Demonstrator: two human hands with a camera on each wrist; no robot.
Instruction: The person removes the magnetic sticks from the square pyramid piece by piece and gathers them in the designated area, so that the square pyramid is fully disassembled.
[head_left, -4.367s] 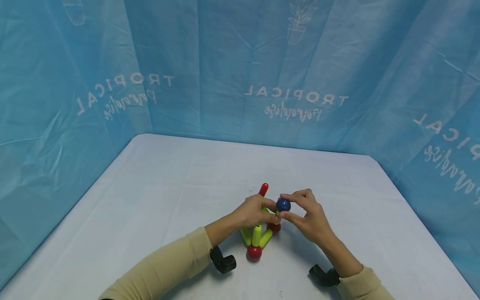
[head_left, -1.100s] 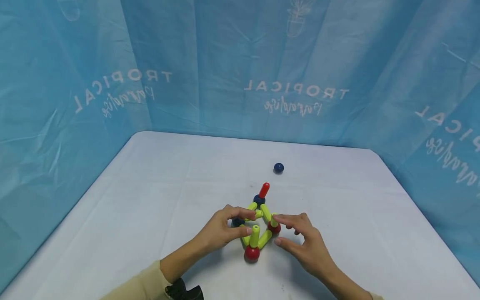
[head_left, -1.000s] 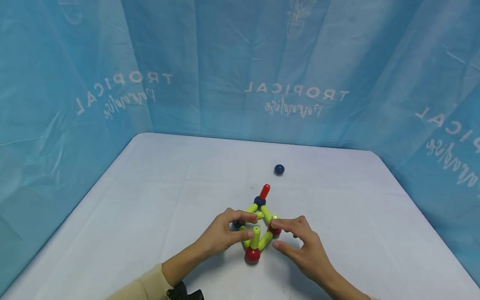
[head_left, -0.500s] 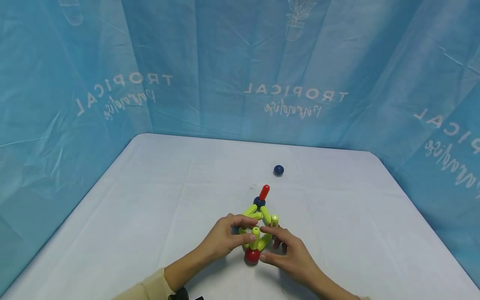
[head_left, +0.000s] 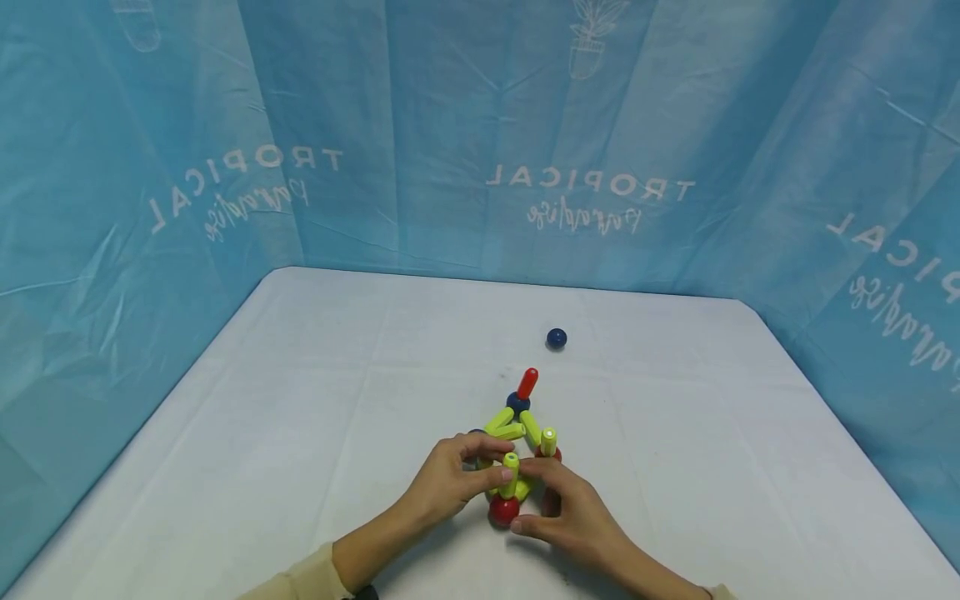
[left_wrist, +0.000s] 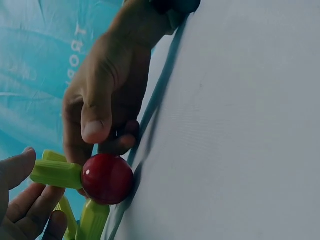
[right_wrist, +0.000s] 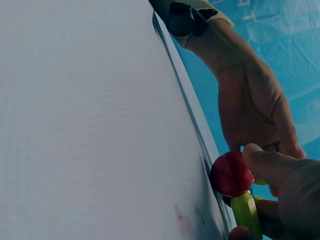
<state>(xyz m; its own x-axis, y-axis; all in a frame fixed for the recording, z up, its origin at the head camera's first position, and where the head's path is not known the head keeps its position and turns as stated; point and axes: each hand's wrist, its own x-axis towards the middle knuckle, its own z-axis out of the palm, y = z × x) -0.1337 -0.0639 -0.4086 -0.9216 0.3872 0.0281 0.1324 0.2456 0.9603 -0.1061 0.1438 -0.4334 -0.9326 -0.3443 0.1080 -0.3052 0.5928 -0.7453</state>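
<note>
A ball-and-stick toy frame stands on the table, with yellow-green rods joining red and blue balls. At its near corner is a red ball (head_left: 504,511) bearing an upright yellow-green rod (head_left: 512,477). My left hand (head_left: 448,477) has thumb and fingertips around this rod and appears to pinch it; the contact is partly hidden. Beside the ball's right side, my right hand (head_left: 572,510) has its thumb and forefinger spread. A small gap between the right thumb (left_wrist: 95,131) and the ball shows in the left wrist view. The forefinger passes behind the ball.
At the frame's far corner, a blue ball (head_left: 518,402) carries a tilted red rod (head_left: 528,383). Another short rod (head_left: 549,442) stands on the right-hand red ball (head_left: 558,454). One loose blue ball (head_left: 557,338) lies farther back on the white table (head_left: 360,350); a blue curtain (head_left: 450,125) hangs behind.
The blue ball held in the earliest frame now lies loose farther back. My right hand has moved from the right-hand rod toward the near red ball; my left fingers have closed toward its rod.
</note>
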